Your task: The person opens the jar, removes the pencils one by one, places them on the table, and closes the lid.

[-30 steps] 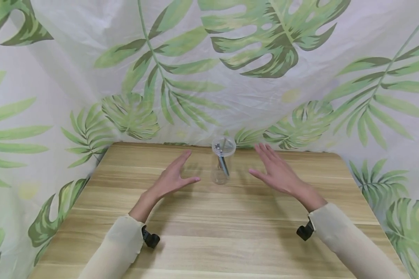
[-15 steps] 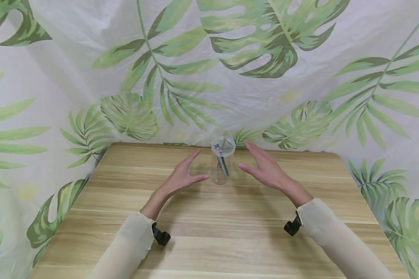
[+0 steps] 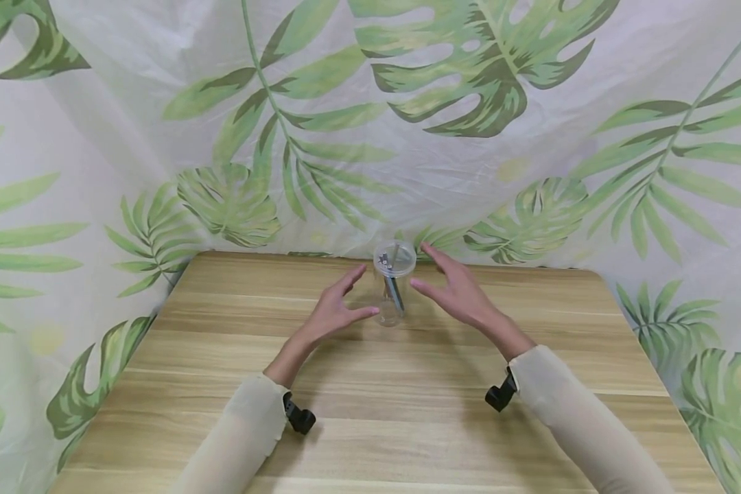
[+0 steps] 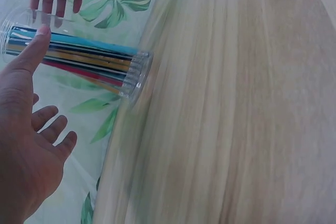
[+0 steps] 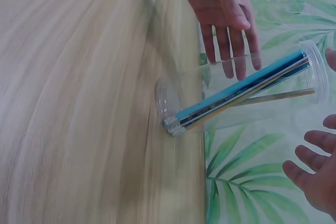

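1. A clear cylindrical jar (image 3: 392,291) stands upright near the far edge of a wood-grain desk (image 3: 370,418), just right of the centre of the head camera's frame.
2. Its see-through wall shows a bundle of slim sticks (image 5: 244,85) leaning at a slant inside, bright blue, dark and tan, with red also showing in the left wrist view.
3. A round, transparent lid (image 3: 395,259) caps the jar, and ridged rings circle that end at the right of the right wrist view. The base (image 4: 139,74), also clear, catches pale glints in the left wrist view.
4. A person's left hand (image 3: 333,312), left of the jar, is released, its fingers extended and grasping nothing. Its thumb (image 4: 32,51) overlaps the jar's outline; whether the two touch cannot be told.
5. The right hand (image 3: 460,291), on the opposite side, is likewise released, thumb and fingers spread near the upper part of the jar, palm turned toward it.
6. Pale sleeves (image 3: 241,432) reach in from the bottom of the head view, each with a black wrist device (image 3: 300,417) at the cuff. A white cloth backdrop (image 3: 123,130) printed with green leaves fills the upper frame.
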The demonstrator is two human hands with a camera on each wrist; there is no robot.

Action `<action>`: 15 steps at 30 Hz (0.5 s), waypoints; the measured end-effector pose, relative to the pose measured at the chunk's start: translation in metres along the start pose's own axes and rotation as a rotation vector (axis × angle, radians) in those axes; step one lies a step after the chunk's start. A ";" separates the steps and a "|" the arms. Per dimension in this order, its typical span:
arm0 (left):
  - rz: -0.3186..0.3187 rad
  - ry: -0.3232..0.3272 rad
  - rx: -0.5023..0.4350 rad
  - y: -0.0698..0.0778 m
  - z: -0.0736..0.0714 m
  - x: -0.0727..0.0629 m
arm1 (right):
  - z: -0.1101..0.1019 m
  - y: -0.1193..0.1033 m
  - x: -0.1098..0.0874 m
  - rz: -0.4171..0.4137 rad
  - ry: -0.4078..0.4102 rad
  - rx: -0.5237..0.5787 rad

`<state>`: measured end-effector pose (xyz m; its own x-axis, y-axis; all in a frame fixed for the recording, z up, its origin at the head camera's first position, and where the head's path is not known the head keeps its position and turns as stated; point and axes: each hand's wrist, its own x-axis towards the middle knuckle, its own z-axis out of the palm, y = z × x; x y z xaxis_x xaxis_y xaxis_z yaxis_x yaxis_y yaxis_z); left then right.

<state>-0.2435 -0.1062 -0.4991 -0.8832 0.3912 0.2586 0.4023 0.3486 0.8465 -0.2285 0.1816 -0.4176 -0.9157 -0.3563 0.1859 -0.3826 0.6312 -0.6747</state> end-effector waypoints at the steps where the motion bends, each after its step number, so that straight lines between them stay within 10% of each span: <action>1: 0.007 0.002 -0.006 0.000 0.001 0.001 | 0.000 0.000 0.001 0.002 0.007 0.021; 15: -0.013 0.021 -0.071 0.011 0.010 0.007 | 0.008 -0.004 0.016 -0.031 0.066 0.224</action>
<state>-0.2422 -0.0909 -0.4926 -0.8933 0.3687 0.2570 0.3736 0.2914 0.8806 -0.2405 0.1685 -0.4176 -0.9128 -0.3229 0.2500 -0.3803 0.4492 -0.8085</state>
